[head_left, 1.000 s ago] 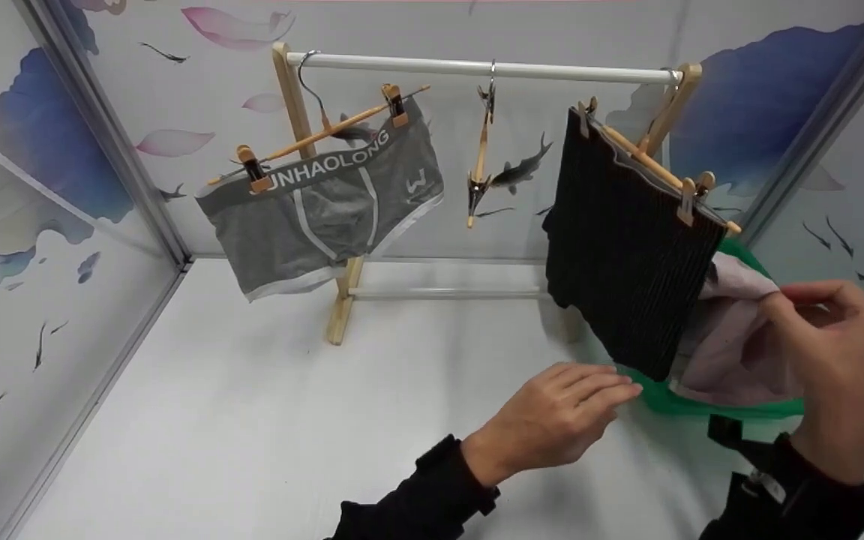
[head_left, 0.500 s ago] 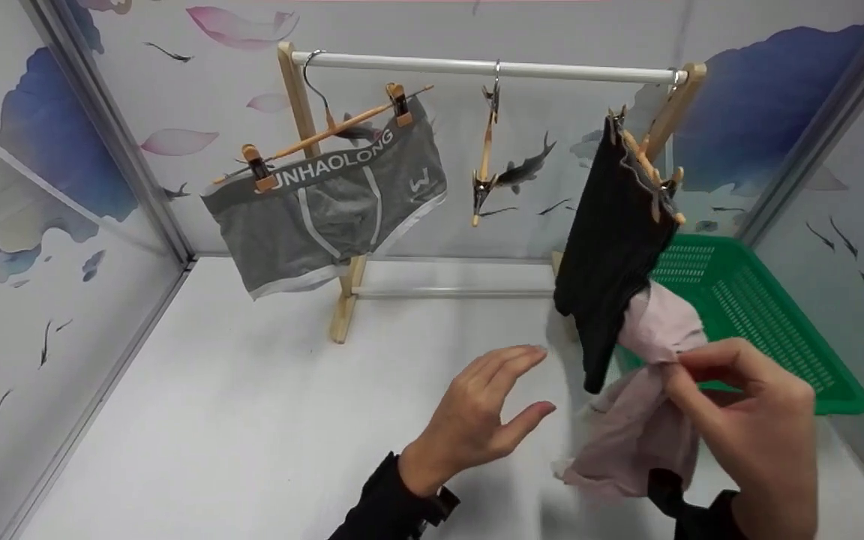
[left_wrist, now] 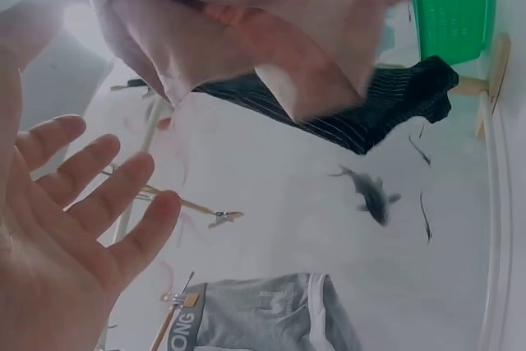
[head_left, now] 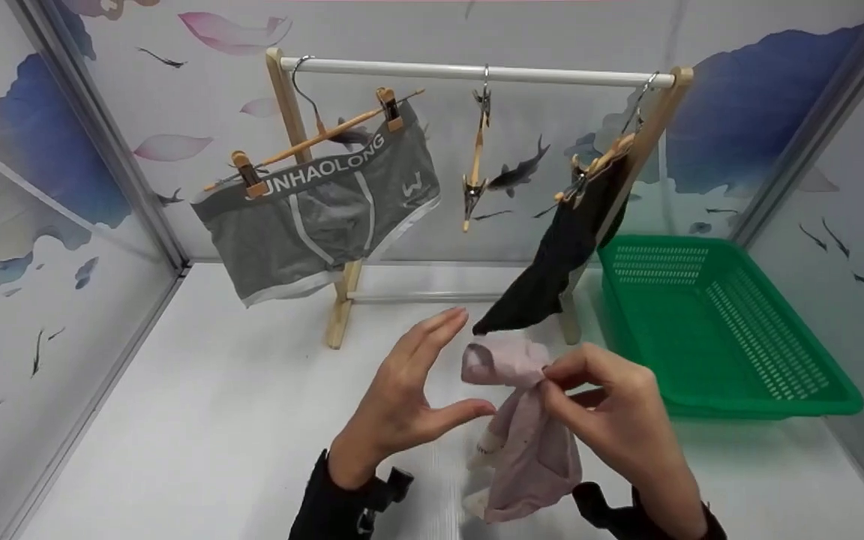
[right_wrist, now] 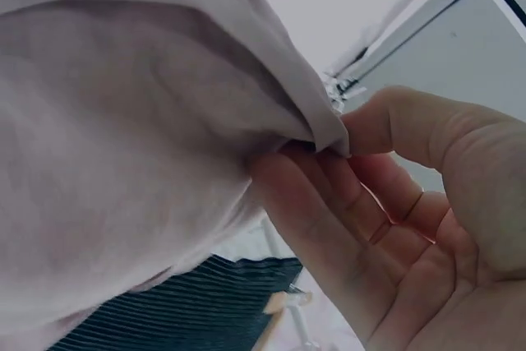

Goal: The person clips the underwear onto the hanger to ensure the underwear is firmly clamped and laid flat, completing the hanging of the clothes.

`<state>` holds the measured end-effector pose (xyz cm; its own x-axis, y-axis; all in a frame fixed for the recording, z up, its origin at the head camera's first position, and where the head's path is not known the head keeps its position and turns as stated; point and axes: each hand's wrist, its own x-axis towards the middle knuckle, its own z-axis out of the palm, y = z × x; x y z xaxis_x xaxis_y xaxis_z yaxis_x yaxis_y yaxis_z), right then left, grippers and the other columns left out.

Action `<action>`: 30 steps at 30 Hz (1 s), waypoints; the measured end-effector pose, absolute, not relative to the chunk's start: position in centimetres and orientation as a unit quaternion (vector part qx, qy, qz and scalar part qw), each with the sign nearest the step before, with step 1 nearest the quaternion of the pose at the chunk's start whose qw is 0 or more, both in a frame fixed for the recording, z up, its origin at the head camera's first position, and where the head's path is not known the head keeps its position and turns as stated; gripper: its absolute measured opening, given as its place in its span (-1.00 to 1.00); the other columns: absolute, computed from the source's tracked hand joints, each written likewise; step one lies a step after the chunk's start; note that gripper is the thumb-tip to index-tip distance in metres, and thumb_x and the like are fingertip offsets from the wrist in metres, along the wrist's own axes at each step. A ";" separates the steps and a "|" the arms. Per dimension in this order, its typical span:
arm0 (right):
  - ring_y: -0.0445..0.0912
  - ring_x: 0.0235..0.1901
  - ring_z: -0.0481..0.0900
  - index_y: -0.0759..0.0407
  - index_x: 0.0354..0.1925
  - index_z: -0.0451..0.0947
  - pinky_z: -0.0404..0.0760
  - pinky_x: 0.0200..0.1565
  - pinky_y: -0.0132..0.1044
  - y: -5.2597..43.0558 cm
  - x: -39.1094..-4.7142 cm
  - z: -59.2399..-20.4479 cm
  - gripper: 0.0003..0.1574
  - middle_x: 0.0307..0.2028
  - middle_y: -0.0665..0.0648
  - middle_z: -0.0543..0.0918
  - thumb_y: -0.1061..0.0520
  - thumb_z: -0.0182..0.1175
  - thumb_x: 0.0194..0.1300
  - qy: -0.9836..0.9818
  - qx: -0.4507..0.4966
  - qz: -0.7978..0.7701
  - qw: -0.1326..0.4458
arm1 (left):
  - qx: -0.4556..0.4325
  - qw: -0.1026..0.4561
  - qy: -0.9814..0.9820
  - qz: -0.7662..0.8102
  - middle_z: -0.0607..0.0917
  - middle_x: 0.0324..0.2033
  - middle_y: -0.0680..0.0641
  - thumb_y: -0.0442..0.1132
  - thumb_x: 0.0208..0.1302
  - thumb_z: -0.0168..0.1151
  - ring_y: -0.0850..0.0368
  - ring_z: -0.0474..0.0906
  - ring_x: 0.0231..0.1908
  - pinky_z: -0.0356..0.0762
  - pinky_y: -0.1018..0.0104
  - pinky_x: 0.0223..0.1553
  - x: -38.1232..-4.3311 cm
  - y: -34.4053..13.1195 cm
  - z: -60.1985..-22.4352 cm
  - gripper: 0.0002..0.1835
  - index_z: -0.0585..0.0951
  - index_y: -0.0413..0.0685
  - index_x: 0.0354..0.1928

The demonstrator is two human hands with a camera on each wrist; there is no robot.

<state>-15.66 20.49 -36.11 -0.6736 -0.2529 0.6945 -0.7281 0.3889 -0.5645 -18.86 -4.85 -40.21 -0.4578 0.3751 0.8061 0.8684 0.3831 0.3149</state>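
Observation:
My right hand (head_left: 612,409) pinches a pale pink cloth garment (head_left: 533,465) between thumb and fingers, and the garment hangs down over the table. In the right wrist view the pinched edge of the garment (right_wrist: 140,145) shows close up. To its left, my left hand (head_left: 402,397) is spread with thumb and fingers apart, holding nothing. Behind the garment, a black ribbed piece of clothing (head_left: 544,262) hangs tilted from a clip hanger at the rack's right end. Grey boxer briefs (head_left: 327,210) hang clipped on the left hanger.
A wooden rack with a white rail (head_left: 432,71) stands at the back. From its middle hangs a hanger (head_left: 477,161) with clips and no clothing. A green plastic basket (head_left: 717,337) sits on the right of the white table (head_left: 177,420). Printed walls enclose the sides.
My right hand has carried the pink garment from the green basket leftward to the front middle. My left hand has moved left and spread. The black clothing has swung left.

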 end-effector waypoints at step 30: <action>-0.18 -0.33 0.69 0.01 -0.25 0.67 0.71 -0.36 -0.30 19.2 -20.2 -38.8 -0.62 -0.29 -0.11 0.71 0.49 0.35 0.19 -0.790 0.335 0.470 0.207 | -0.412 0.315 -0.758 -0.395 0.78 -0.31 -0.01 -0.49 0.28 0.33 0.26 0.65 -0.36 0.59 0.43 -0.33 -20.1 -5.1 -41.5 -0.76 0.76 -0.15 -0.04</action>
<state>-20.21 19.20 -38.80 -0.6897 -0.3357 0.6415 -0.7240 0.3337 -0.6038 -20.15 -5.07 -41.48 -0.4621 0.3768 0.8028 0.8737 0.3482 0.3396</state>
